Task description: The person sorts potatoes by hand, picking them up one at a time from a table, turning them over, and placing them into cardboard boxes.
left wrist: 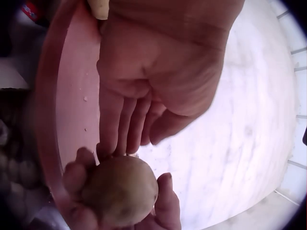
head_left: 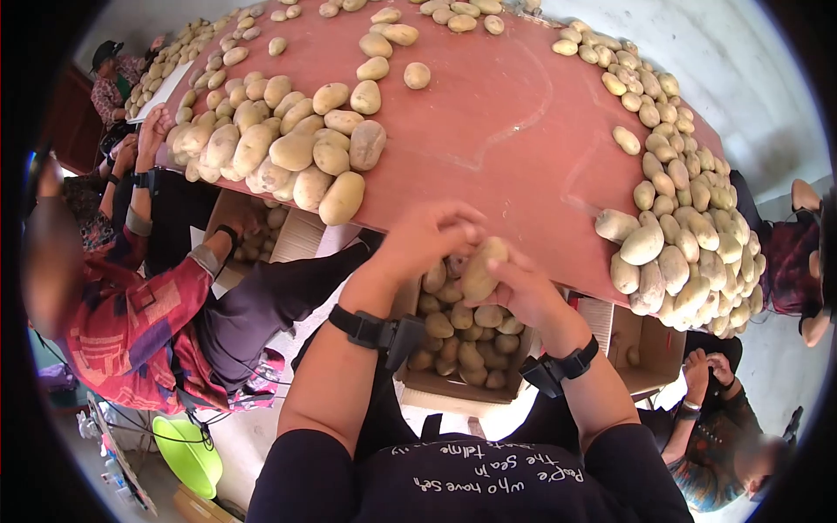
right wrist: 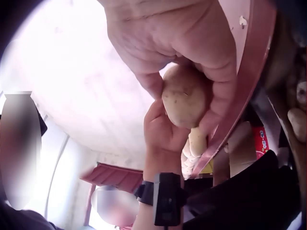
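A pale brown potato (head_left: 481,272) is held over the cardboard box (head_left: 453,404) at the table's front edge. My right hand (head_left: 534,298) grips it, thumb on one side and fingers on the other, as the right wrist view shows of the potato (right wrist: 186,98). My left hand (head_left: 425,240) is close beside it, palm turned toward it. In the left wrist view the left hand's (left wrist: 158,72) fingers reach loosely down to the top of the potato (left wrist: 122,191), without curling round it. Many potatoes (head_left: 471,353) fill the box below.
Potato heaps lie on the red table (head_left: 488,166), one heap (head_left: 288,144) at left, another (head_left: 689,235) along the right edge. People sit close on both sides, one in a red patterned shirt (head_left: 131,322). A second box (head_left: 649,349) stands right, a green basin (head_left: 187,453) lower left.
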Demonstrator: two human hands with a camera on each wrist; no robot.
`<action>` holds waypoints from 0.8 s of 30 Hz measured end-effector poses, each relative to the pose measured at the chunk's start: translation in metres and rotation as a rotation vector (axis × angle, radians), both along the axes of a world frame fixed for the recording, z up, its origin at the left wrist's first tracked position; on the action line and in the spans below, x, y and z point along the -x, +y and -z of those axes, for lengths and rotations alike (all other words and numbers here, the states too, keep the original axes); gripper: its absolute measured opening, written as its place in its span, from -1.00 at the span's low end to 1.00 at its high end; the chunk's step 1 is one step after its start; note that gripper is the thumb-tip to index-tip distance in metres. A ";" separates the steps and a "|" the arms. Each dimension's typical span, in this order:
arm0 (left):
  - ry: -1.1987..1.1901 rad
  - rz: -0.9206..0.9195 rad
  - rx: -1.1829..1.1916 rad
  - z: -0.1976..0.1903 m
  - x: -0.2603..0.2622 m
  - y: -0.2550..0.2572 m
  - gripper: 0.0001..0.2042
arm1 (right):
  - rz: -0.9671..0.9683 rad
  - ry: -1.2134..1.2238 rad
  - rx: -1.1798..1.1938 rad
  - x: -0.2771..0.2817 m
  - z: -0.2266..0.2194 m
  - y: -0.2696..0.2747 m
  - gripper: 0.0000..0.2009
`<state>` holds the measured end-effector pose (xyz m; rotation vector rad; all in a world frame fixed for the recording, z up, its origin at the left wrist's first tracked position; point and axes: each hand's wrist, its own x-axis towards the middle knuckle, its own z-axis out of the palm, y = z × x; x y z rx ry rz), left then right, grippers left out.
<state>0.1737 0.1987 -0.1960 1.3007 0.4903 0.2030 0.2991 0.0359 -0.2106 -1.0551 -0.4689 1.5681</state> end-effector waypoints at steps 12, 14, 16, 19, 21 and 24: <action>0.130 -0.524 -1.147 0.015 0.016 0.037 -0.73 | -0.729 -1.489 0.347 0.037 0.020 -0.019 -0.48; 0.163 -0.516 -1.106 0.015 0.016 0.040 -0.71 | -0.564 -1.632 0.355 0.035 0.027 -0.024 -0.49; 0.184 -0.517 -1.076 0.012 0.015 0.043 -0.66 | -0.541 -1.686 0.274 0.035 0.018 -0.023 -0.55; 0.218 -0.513 -1.078 0.017 0.009 0.045 -0.56 | -0.872 -1.427 0.325 0.040 0.008 -0.012 -0.63; 0.257 -0.509 -1.116 0.021 0.001 0.046 -0.47 | -0.903 -1.431 0.193 0.040 0.013 -0.011 -0.64; 0.345 -0.530 -1.161 0.018 -0.009 0.046 -0.41 | -0.821 -1.446 0.068 0.037 0.025 -0.012 -0.65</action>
